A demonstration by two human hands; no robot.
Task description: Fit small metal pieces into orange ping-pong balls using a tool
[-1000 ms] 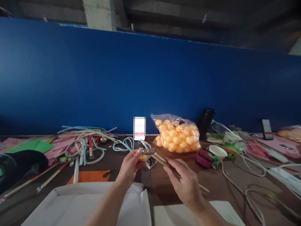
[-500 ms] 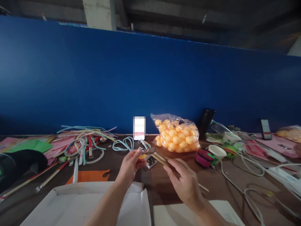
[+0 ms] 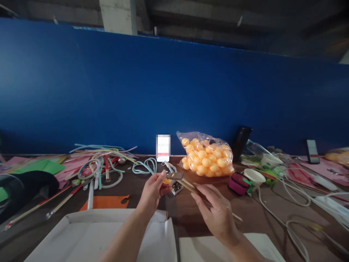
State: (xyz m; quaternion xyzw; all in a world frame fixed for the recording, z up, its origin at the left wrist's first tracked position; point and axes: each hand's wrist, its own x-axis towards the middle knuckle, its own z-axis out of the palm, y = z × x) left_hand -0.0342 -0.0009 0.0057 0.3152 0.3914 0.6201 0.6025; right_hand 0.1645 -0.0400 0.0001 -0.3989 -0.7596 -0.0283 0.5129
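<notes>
My left hand [image 3: 151,193] is closed, thumb and fingers pinching an orange plastic ball [image 3: 167,181] that is mostly hidden by the fingers. A small shiny metal piece [image 3: 167,175] shows at the ball's top, by the thumb. In my right hand [image 3: 215,209] is a thin wooden stick [image 3: 189,185], gripped between thumb and fingers and slanting down to the right. A flat brown piece [image 3: 176,176] sits at its far end, close to the metal piece; whether they touch I cannot tell. Just behind the hands lies a small white box [image 3: 177,189] of metal bits.
A clear bag of orange balls [image 3: 205,158] stands by the blue partition [image 3: 163,80]. Coloured tubes [image 3: 100,163] lie left, near a white tray [image 3: 81,233]. To the right are a magenta pouch [image 3: 238,183], a paper cup [image 3: 255,177] and white cables [image 3: 286,222].
The whole view has shifted slightly, so things appear a little further right. Both hands keep their holds, and the brown piece shows a bit more of its flat side near the metal piece.
</notes>
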